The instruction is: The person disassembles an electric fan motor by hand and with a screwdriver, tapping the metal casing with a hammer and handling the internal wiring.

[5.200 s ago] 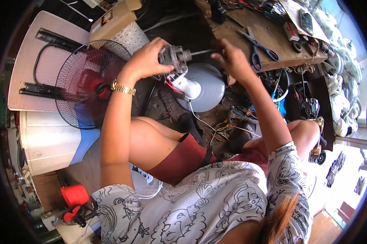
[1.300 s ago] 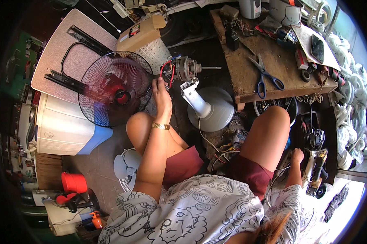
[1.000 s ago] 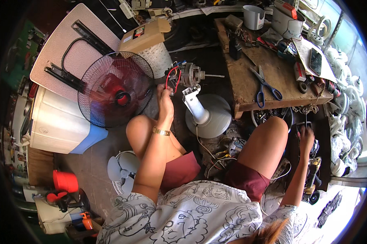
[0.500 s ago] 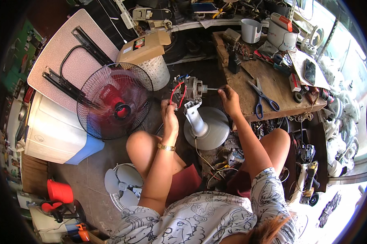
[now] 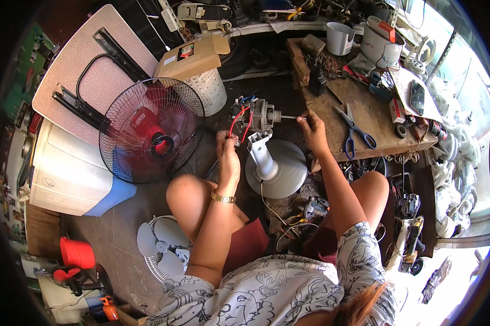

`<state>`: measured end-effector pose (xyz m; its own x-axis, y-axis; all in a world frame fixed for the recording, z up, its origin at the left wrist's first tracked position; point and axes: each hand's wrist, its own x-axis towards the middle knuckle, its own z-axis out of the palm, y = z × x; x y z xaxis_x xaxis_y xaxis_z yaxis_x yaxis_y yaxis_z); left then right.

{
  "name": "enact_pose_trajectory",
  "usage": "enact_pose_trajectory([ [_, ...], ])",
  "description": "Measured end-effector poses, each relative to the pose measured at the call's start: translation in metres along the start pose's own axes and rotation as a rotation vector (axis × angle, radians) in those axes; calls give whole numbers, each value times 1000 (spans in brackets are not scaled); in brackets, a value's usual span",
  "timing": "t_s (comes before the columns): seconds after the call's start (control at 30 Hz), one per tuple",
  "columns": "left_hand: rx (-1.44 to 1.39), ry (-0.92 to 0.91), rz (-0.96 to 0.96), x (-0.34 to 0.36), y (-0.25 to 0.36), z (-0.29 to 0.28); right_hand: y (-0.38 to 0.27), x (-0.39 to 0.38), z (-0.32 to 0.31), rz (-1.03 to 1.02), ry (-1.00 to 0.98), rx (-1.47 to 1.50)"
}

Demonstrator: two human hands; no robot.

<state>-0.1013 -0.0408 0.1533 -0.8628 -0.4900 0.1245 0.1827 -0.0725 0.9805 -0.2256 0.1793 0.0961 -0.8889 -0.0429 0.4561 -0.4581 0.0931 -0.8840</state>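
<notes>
A grey metal fan motor [image 5: 263, 116] with red wires [image 5: 243, 124] and a long thin shaft [image 5: 288, 117] sits atop a white stand [image 5: 264, 160] on a round grey base [image 5: 288, 179]. My left hand [image 5: 227, 157], below the motor's left side, is closed on a small part [image 5: 236, 143] at the ends of the red wires; that part is mostly hidden. My right hand [image 5: 314, 133] pinches the far end of the shaft, its thumb and finger together.
A black-and-red fan [image 5: 147, 130] stands left, beside a white cooler [image 5: 66, 168] and folding table [image 5: 49, 92]. Right, a wooden bench [image 5: 337, 92] holds scissors [image 5: 353, 130] and a phone [image 5: 416, 100]. Loose cables and tools lie near my legs. A white fan [image 5: 152, 239] lies lower left.
Earlier my left hand was on the motor body; it has dropped to the red wires. My right hand has risen from the tools at lower right to the shaft.
</notes>
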Motion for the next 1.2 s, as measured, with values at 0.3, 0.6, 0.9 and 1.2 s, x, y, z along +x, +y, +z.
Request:
enact_pose_trajectory([
  [0.3, 29, 9, 17, 2, -3, -4, -6, 2, -9, 122, -19, -19],
  [0.6, -13, 22, 14, 0, 1, -1, -12, -1, -10, 82, -138, 25],
  [0.9, -14, 32, -5, 1, -1, -3, -21, 1, -13, 63, -159, -164],
  [1.2, -10, 20, 11, 1, -3, -4, -18, 2, -13, -16, -111, -225],
])
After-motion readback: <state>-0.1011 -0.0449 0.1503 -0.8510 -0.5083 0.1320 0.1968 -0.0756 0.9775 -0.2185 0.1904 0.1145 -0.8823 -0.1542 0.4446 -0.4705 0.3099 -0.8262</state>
